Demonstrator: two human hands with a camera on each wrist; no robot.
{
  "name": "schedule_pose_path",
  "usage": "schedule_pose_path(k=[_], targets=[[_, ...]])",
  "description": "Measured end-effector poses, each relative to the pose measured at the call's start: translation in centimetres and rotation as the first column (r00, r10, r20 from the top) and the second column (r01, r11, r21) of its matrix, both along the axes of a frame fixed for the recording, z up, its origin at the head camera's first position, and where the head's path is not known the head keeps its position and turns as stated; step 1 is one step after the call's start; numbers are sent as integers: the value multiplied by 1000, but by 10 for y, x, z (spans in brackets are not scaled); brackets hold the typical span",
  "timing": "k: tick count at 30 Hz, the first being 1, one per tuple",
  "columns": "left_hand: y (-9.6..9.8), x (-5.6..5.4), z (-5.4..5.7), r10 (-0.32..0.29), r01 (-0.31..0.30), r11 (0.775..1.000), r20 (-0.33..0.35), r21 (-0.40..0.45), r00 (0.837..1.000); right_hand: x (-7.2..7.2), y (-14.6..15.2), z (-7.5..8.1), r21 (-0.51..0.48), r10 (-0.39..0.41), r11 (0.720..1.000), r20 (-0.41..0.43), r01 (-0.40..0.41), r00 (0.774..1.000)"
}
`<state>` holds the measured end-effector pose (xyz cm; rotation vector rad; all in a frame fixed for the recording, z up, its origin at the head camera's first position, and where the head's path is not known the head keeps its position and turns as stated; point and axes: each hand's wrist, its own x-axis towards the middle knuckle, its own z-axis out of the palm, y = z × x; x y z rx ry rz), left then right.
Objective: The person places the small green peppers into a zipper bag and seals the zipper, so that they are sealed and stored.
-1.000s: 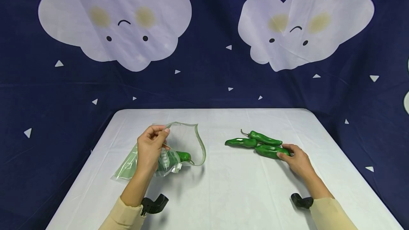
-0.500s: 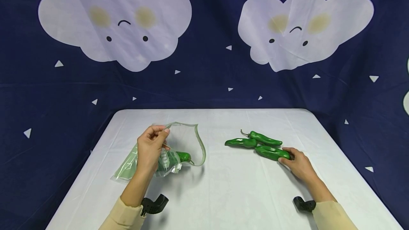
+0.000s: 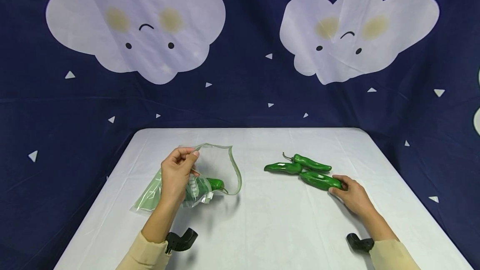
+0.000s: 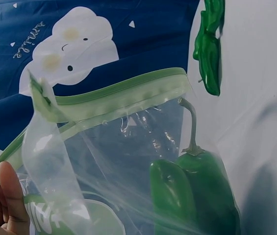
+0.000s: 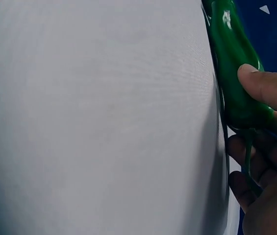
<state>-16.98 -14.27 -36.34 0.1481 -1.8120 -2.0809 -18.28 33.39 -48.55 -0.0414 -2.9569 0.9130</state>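
My left hand [image 3: 175, 174] pinches the rim of a clear zip bag [image 3: 148, 197] with green trim, its mouth spread toward the right. Inside the bag are green peppers [image 4: 209, 191], one with its stem pointing up to the opening in the left wrist view. On the right of the table, my right hand [image 3: 354, 197] grips the stem end of a green pepper [image 3: 318, 180]. The right wrist view has the thumb [image 5: 268, 88] on its side and the other fingers behind, around the stem. Two more peppers lie against it, one at the left [image 3: 283, 167] and one behind [image 3: 312, 162].
A white cloth covers the table [image 3: 262, 224]. Behind its far edge hangs a dark blue curtain [image 3: 247, 95] with clouds and small triangles. Each wrist carries a black camera mount, seen at the left [image 3: 181, 240] and right wrist [image 3: 359, 243].
My right hand has shifted slightly right and toward the near edge, and the gripped pepper's stem end has moved a little with it. The left hand and bag hold still.
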Motion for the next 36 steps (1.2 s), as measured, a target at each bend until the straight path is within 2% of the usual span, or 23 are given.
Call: schedule_pose_path(k=[7,17,29,36], targets=[[0,0,0,3,-3,1000,3,-2,1000,3,-2,4,-9,-1,1000,-17,1,1000],[1,0,1,3,-3,1000,2,-14,1000,6,-19,20,-18,14,1000,-132,-17,991],[1,-1,1,-3,3,1000,-9,-9,1000,9,-47,38,-73,20,997,-153,-32,988],[3,-1,1,-4,4,1000,-4,-12,1000,13,-63,48,-112,32,993,-137,-48,990]])
